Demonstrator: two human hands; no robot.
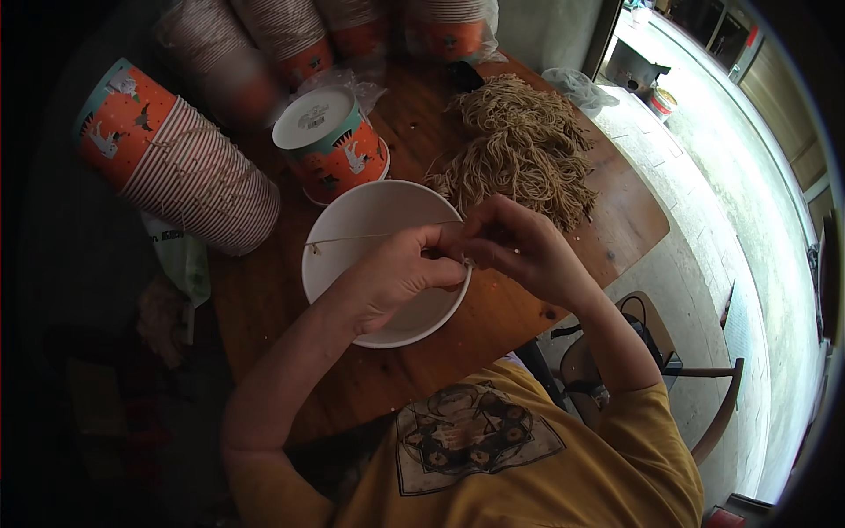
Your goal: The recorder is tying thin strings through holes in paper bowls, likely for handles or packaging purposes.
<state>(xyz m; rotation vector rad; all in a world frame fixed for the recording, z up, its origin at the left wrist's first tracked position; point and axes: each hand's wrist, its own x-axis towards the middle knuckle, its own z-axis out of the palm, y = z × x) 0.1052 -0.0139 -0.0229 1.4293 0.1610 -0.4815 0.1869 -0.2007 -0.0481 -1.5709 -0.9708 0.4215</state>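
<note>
A white-lined paper bucket (343, 220) stands with its mouth up at the near middle of the wooden table. A thin tan string (370, 237) stretches across that mouth, from a knot at the left rim to my fingers at the right rim. My left hand (409, 264) reaches over the bucket, closed in a pinch on the string beside the rim. My right hand (519, 246) meets it just outside the rim, its thumb and fingers pinched together at the string's end. A small pale knot or loop shows between the hands; the fingers hide its detail.
Behind the bucket, an orange-and-teal paper bucket (339, 158) sits upside down. A long stack of nested buckets (198, 176) with strings leans at the left. A heap of tan strings (528, 145) lies at the back right. Bagged bucket stacks (282, 35) line the back; a chair (717, 414) stands right.
</note>
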